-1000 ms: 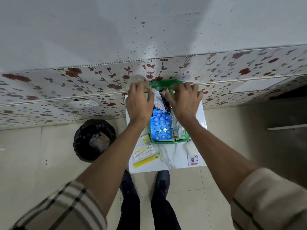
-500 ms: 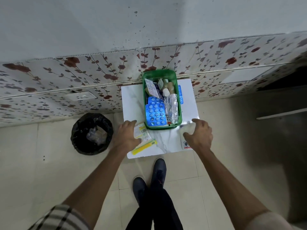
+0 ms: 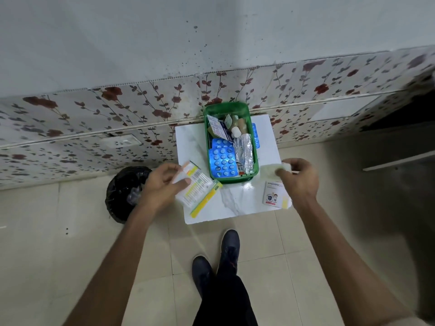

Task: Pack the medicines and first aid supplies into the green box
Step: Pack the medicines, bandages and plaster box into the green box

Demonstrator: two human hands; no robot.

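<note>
So the green box (image 3: pixel 253 175) is a glossy plastic tub with rounded corners, sitting on a small white marble-look tabletop (image 3: pixel 193 142) pushed up against the floral-tiled wall (image 3: pixel 94 118). It's already pretty stuffed: two bright blue blister packs (image 3: pixel 221 158) with rows of round white pills lying flat at the near-left, a crinkly silver foil strip (image 3: pixel 244 151) running along the right side, a printed paper leaflet (image 3: pixel 217 128) and a small white cylinder-ish thing (image 3: pixel 236 132) toward the back. Another blue blister strip (image 3: pixel 255 137) pokes out just beside the box's right wall.

The left hand (image 3: pixel 162 187) is closed around a flat cardboard medicine carton (image 3: pixel 194 188), white with green and yellow-orange print, tilted up off the near-left corner of the table. A long thin yellow-green box (image 3: pixel 207 198) lies right against it; can't tell whether the hand has that one too.

The right hand (image 3: pixel 297 177) is pinching a soft white fluffy wad, cotton or gauze (image 3: pixel 270 170), just to the right of the green box's near corner. Below it, a small white square packet reading "WASHPROOF" (image 3: pixel 273 192) sits flat on the table near the edge.

A round bin with a shiny black bag (image 3: pixel 122 191) stands on the beige floor tiles to the left.
</note>
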